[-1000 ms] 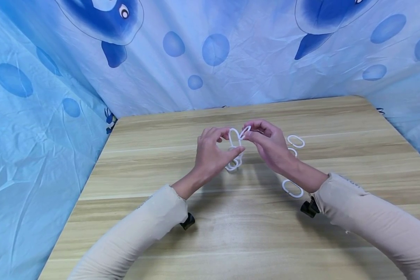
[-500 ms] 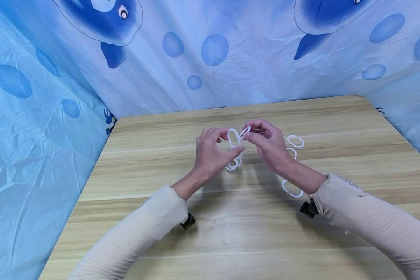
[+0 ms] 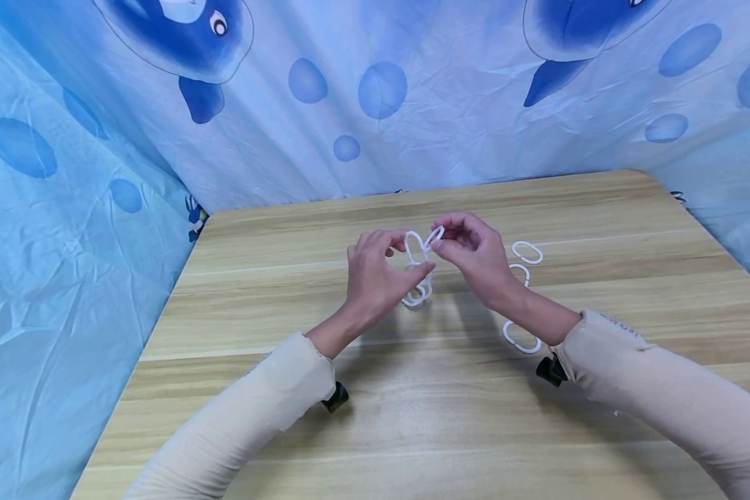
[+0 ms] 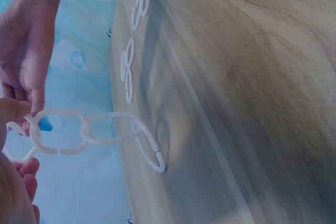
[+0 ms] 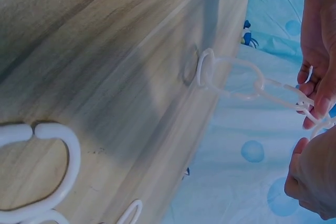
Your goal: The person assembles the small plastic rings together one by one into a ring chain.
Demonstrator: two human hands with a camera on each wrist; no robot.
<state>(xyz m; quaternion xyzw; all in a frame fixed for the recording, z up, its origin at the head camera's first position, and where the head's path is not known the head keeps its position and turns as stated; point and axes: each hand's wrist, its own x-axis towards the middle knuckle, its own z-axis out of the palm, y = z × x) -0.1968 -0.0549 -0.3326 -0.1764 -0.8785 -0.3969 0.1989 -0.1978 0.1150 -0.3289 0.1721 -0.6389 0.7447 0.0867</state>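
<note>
A chain of white, oval, plastic-looking links (image 4: 86,129) is hung from the left hand (image 3: 378,274), gripped apparently for steadiness; an adjoining white oval link (image 3: 441,230) is pinched by the right hand (image 3: 477,255), beside which loose white links (image 3: 528,242) are laid on the wood-grain tabletop (image 3: 412,417).
</note>
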